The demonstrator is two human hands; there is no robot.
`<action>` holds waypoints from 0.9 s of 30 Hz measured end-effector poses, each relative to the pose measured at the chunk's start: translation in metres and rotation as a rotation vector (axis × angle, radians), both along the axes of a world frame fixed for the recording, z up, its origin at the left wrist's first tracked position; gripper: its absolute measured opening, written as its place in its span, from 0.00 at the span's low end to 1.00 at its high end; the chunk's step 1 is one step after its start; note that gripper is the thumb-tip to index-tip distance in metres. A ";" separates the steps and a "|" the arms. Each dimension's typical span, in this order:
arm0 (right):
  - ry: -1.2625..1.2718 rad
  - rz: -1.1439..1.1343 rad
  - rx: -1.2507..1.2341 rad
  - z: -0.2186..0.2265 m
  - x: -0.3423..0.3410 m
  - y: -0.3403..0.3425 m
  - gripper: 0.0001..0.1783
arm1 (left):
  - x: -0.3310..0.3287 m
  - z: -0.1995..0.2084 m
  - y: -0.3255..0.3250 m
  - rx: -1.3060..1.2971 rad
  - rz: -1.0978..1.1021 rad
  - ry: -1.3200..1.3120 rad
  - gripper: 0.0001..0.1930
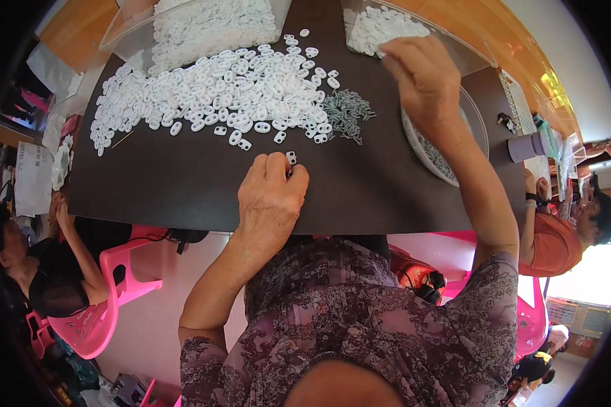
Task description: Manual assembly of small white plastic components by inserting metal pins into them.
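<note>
My left hand (270, 188) rests on the dark table near its front edge. Its fingers are closed round a small white oval plastic piece with two holes (291, 157), whose end shows beyond the thumb and forefinger. My right hand (428, 81) is raised at the right, in front of a clear bin of white pieces (380, 28). Its fingers are curled together, and whatever they may hold is hidden. Ahead of my left hand spreads a large heap of similar white pieces (217, 91). At the heap's right end lies a small pile of grey screw-like parts (348, 114).
A big clear bin (125, 34) of white pieces stands at the far left. Under my right forearm, a round clear tub (483, 125) holds more grey parts. A thin stick (122, 140) lies left. People sit on both sides; a pink chair (108, 298) stands left.
</note>
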State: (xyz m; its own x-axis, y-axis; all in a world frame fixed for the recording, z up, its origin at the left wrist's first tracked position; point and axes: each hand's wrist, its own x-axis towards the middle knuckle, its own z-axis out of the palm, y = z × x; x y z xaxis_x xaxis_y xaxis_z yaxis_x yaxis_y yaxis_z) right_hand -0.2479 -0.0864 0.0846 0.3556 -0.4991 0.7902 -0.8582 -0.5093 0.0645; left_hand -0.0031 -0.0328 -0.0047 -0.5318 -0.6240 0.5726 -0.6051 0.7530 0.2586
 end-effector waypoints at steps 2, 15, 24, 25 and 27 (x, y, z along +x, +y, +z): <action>-0.019 0.025 0.034 -0.010 0.005 0.009 0.11 | 0.000 0.000 -0.001 -0.005 -0.015 -0.009 0.07; -0.098 0.036 0.478 -0.062 0.011 0.045 0.08 | -0.001 0.007 -0.007 0.088 -0.054 0.003 0.07; -0.010 -0.120 0.556 -0.070 0.012 0.062 0.08 | 0.001 0.005 -0.010 0.129 -0.016 -0.002 0.08; -0.009 -0.121 0.557 -0.072 0.013 0.062 0.08 | 0.001 0.005 -0.010 0.142 -0.021 0.008 0.08; -0.002 -0.130 0.528 -0.075 0.017 0.061 0.09 | 0.002 0.004 -0.010 0.155 -0.025 0.019 0.08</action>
